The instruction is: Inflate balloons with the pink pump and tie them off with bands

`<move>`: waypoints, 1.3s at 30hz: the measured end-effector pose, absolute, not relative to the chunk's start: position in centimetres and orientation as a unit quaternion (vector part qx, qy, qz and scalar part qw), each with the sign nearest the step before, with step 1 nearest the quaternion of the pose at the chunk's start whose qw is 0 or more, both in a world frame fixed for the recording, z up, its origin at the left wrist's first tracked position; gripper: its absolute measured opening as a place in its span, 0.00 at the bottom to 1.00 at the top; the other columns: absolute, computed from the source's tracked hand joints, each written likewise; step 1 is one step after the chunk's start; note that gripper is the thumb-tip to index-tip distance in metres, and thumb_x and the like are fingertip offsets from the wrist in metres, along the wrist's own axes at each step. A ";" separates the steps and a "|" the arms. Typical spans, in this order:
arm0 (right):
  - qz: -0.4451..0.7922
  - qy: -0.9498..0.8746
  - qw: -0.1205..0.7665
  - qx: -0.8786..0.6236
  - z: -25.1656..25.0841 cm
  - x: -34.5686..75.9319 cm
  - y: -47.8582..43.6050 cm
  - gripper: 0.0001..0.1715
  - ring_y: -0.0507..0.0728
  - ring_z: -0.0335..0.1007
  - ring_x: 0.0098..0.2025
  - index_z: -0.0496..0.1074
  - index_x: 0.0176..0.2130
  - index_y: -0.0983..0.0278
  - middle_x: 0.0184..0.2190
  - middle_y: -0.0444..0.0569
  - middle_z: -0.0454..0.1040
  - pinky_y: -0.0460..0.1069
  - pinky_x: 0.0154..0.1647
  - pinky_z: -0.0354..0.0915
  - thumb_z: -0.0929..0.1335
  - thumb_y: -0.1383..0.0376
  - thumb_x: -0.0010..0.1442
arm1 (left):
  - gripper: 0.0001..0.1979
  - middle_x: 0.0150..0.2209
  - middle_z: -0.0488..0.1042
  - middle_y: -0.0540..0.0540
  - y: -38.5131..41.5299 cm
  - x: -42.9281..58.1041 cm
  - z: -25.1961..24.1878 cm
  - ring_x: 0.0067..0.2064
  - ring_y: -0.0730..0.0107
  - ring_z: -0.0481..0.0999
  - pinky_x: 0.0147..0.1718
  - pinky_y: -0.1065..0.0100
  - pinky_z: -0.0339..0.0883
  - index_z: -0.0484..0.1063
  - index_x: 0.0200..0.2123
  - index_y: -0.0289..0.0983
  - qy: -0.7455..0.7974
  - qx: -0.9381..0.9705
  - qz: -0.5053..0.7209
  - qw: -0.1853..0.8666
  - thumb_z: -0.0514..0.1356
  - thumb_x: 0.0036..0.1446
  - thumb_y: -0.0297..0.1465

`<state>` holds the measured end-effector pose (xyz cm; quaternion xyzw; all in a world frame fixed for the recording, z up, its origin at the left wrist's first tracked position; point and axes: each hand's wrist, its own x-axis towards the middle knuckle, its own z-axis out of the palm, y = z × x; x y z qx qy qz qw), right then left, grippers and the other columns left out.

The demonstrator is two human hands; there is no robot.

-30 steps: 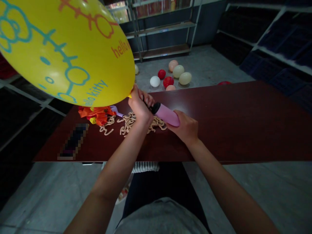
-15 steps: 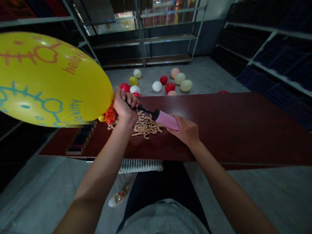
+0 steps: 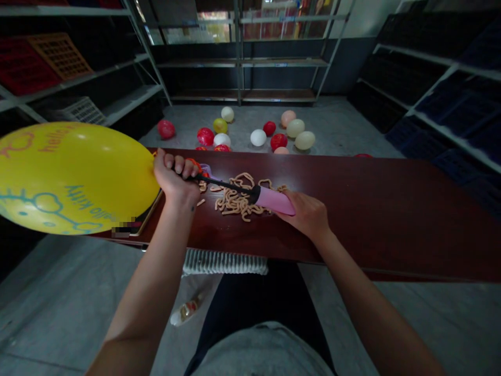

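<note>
Fingers, left hand [image 3: 176,176]: curled closed around the far end of a hand pump, with a yellow balloon [image 3: 90,177] meeting the fist; the join is covered by the hand. Fingers, right hand [image 3: 311,211]: wrapped around the pump's pink barrel [image 3: 275,201], on its three o'clock end.

Clock directions are taken from the barrel, twelve being the far side.

Hand pump, one: drawn out, above the table; black rod [image 3: 225,183] exposed, running towards ten o'clock to the left hand.

Balloon, yellow, inflated: nine o'clock, printed in blue and red, "hello kitty" legible; cut by the view's edge.

Tan wormlike pieces [image 3: 235,202], loose heap: nine o'clock, on the table just beside the barrel.

Limp orange and lilac pieces [image 3: 206,169]: ten o'clock, partly behind the left hand.

Table [image 3: 376,209], dark red-brown, glossy.

Floor balloons, assorted: white [image 3: 258,138] near twelve; cream [image 3: 305,140] at one; red [image 3: 166,129] at ten.

Metal shelving [image 3: 279,62]: twelve o'clock. Orange crate [image 3: 60,55]: ten, on a side rack.
</note>
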<state>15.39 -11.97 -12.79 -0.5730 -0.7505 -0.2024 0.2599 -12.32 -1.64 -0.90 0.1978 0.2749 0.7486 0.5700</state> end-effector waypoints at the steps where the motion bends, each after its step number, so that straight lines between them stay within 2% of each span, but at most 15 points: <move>1: -0.201 -0.745 0.268 -0.577 -12.8 15.4 -12.0 0.27 0.59 0.78 0.37 0.73 0.50 0.64 0.39 0.53 0.81 0.49 0.38 0.66 0.68 0.47 0.62 | 0.24 0.14 0.48 0.55 -1.4 -11.9 -0.7 0.13 0.79 0.48 0.15 0.71 0.46 0.47 0.20 0.38 0.262 0.201 0.752 0.570 0.52 0.68 0.35; 7: -0.208 -0.691 0.326 -0.610 -13.0 15.9 -11.9 0.26 0.58 0.77 0.33 0.73 0.49 0.64 0.35 0.52 0.81 0.50 0.35 0.66 0.69 0.48 0.60 | 0.25 0.14 0.49 0.54 -0.1 -7.9 2.0 0.14 0.77 0.50 0.16 0.70 0.47 0.50 0.21 0.39 0.237 0.227 0.756 0.567 0.52 0.69 0.39; 12: -0.196 -0.653 0.361 -0.637 -13.3 16.4 -11.8 0.26 0.60 0.78 0.34 0.73 0.48 0.65 0.36 0.53 0.81 0.50 0.34 0.66 0.69 0.48 0.60 | 0.25 0.16 0.46 0.54 -0.6 -2.5 3.7 0.14 0.77 0.46 0.16 0.68 0.42 0.47 0.20 0.39 0.249 0.255 0.766 0.534 0.48 0.72 0.36; 19: -0.173 -0.603 0.396 -0.670 -13.3 16.7 -11.7 0.28 0.60 0.78 0.34 0.72 0.48 0.64 0.36 0.53 0.81 0.51 0.32 0.65 0.68 0.45 0.60 | 0.26 0.15 0.43 0.56 -2.8 5.1 1.4 0.14 0.80 0.45 0.18 0.67 0.38 0.47 0.21 0.40 0.243 0.316 0.647 0.651 0.50 0.71 0.40; 22: -0.167 -0.597 0.398 -0.676 -13.2 16.7 -11.7 0.29 0.60 0.78 0.34 0.72 0.48 0.65 0.36 0.53 0.81 0.51 0.32 0.65 0.68 0.45 0.60 | 0.27 0.15 0.44 0.56 -3.1 6.3 0.3 0.15 0.80 0.45 0.18 0.68 0.39 0.47 0.21 0.40 0.259 0.308 0.628 0.666 0.54 0.69 0.42; 25: -0.160 -0.609 0.391 -0.671 -13.0 16.6 -11.7 0.27 0.60 0.78 0.35 0.72 0.48 0.65 0.36 0.52 0.81 0.50 0.33 0.64 0.69 0.47 0.60 | 0.28 0.15 0.45 0.57 -2.8 5.9 -0.1 0.15 0.80 0.45 0.18 0.68 0.40 0.48 0.21 0.40 0.251 0.307 0.636 0.662 0.57 0.66 0.46; 28: -0.155 -0.626 0.377 -0.665 -12.8 16.4 -11.8 0.26 0.59 0.78 0.37 0.72 0.48 0.64 0.38 0.52 0.81 0.50 0.34 0.64 0.68 0.47 0.61 | 0.28 0.15 0.45 0.56 -2.6 4.5 0.0 0.15 0.79 0.45 0.18 0.67 0.41 0.48 0.21 0.40 0.238 0.313 0.640 0.660 0.53 0.68 0.47; 34: -0.205 -0.660 0.358 -0.627 -12.6 15.9 -12.0 0.26 0.57 0.77 0.35 0.73 0.48 0.65 0.36 0.50 0.81 0.49 0.34 0.63 0.69 0.48 0.61 | 0.26 0.14 0.46 0.56 -2.3 0.3 1.1 0.14 0.79 0.45 0.17 0.69 0.42 0.47 0.21 0.39 0.233 0.293 0.664 0.648 0.49 0.71 0.41; 39: -0.233 -0.693 0.345 -0.589 -12.7 15.6 -12.0 0.27 0.57 0.77 0.35 0.73 0.49 0.65 0.37 0.50 0.81 0.48 0.36 0.63 0.69 0.48 0.62 | 0.26 0.13 0.47 0.55 -1.7 -4.8 2.0 0.13 0.79 0.46 0.15 0.70 0.44 0.47 0.21 0.38 0.224 0.260 0.682 0.645 0.51 0.70 0.38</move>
